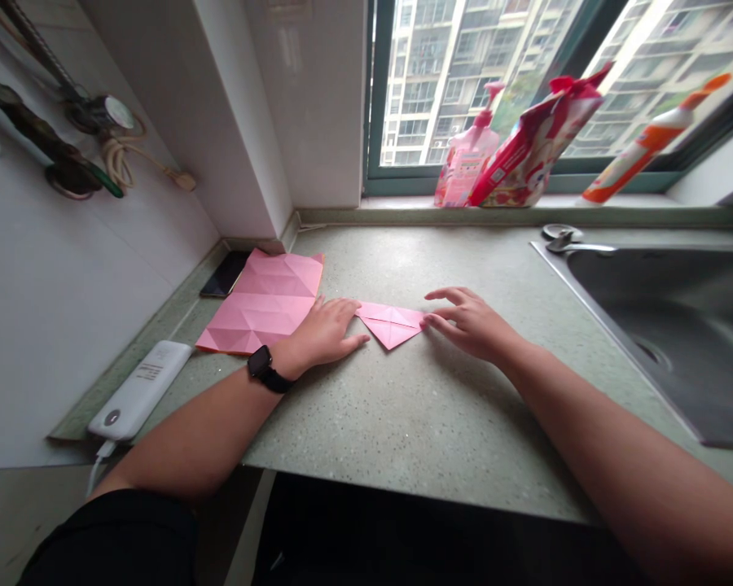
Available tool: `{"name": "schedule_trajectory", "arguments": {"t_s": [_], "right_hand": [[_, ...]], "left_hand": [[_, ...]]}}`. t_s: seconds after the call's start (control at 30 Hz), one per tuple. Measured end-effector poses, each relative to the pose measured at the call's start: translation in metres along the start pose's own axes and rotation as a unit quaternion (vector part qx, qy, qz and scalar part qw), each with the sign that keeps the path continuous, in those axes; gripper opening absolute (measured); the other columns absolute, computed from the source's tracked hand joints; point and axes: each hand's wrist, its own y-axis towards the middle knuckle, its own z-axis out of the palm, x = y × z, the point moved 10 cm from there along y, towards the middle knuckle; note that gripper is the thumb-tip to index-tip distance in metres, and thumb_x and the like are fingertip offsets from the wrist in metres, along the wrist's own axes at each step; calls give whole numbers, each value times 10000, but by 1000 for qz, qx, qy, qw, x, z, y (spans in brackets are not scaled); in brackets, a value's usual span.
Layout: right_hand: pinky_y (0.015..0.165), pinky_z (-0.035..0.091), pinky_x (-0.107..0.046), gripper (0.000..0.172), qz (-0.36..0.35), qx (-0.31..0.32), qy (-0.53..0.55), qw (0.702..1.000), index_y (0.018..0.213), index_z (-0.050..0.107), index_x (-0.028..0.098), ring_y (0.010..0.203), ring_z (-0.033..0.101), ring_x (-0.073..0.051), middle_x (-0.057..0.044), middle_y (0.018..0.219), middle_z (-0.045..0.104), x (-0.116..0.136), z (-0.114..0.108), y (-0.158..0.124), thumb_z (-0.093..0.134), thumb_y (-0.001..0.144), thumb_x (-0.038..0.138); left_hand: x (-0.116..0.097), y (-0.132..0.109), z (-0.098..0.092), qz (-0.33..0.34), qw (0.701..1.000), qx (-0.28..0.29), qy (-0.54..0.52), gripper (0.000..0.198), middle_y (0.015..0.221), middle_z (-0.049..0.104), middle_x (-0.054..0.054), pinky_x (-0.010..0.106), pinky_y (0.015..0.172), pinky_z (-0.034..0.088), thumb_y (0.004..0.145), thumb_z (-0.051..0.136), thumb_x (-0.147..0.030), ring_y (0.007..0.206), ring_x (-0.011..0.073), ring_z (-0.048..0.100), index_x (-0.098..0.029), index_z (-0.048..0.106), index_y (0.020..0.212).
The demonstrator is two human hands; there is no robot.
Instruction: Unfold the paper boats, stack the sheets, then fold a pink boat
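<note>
A small folded pink paper (392, 325) lies on the speckled green counter (366, 415), its point toward me and its long edge at the back. My left hand (330, 330), with a black watch at the wrist, rests at the paper's left corner, thumb spread from the fingers. At the right corner is my right hand (464, 323); its thumb and a finger touch or nearly touch the paper, and its other fingers are spread. Larger creased pink sheets (262, 301) lie left of the folded piece, partly behind my left hand.
A dark phone (225, 273) lies at the back left, and a white power bank (140, 391) with a cable is nearer. A steel sink (678, 325) is on the right. Bottles and a red bag (537, 146) stand on the windowsill.
</note>
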Motion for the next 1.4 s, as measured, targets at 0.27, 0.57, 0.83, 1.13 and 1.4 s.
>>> {"name": "schedule_trajectory", "arguments": {"t_s": [0.27, 0.57, 0.83, 1.13, 1.4], "right_hand": [[1146, 502, -705, 341, 56, -43, -36, 997, 1298, 822, 339, 1352, 614, -416, -141, 1466, 697, -21, 6, -3, 614, 1073, 488], [1186, 473, -604, 349, -151, 34, 49, 987, 1322, 798, 382, 1303, 662, -323, -61, 1359, 772, 75, 5, -9, 762, 978, 420], [1028, 511, -502, 245, -116, 42, 23, 992, 1203, 836, 379, 1174, 717, -292, -18, 1278, 824, 65, 12, -5, 719, 1008, 290], [972, 513, -472, 290, -99, 37, 3, 994, 1159, 851, 353, 1136, 751, -277, -16, 1290, 831, 61, 16, -2, 658, 1023, 185], [967, 547, -458, 194, -101, 33, 50, 993, 1043, 853, 323, 1063, 787, -257, -19, 1164, 855, 66, 12, -1, 697, 1005, 214]], "left_hand": [[-17, -4, -6, 41, 999, 0, -9, 395, 1279, 765, 107, 614, 1232, 377, 990, 766, -369, 1226, 320, 675, -206, 678, 1339], [-25, -5, -4, 63, 997, -23, -26, 326, 1104, 797, 86, 449, 987, 536, 969, 768, -287, 1036, 282, 722, -191, 729, 1278], [-29, -4, -8, 80, 995, -42, -48, 246, 1060, 818, 76, 465, 1022, 546, 1029, 666, -230, 1028, 261, 749, -201, 741, 1261], [-35, -4, -4, 66, 990, -33, -116, 192, 1034, 821, 64, 437, 1012, 569, 1065, 673, -254, 996, 230, 757, -207, 745, 1237], [-35, -2, 0, 56, 988, -21, -142, 170, 995, 809, 53, 423, 962, 581, 1039, 681, -266, 943, 221, 739, -212, 734, 1191]]}}
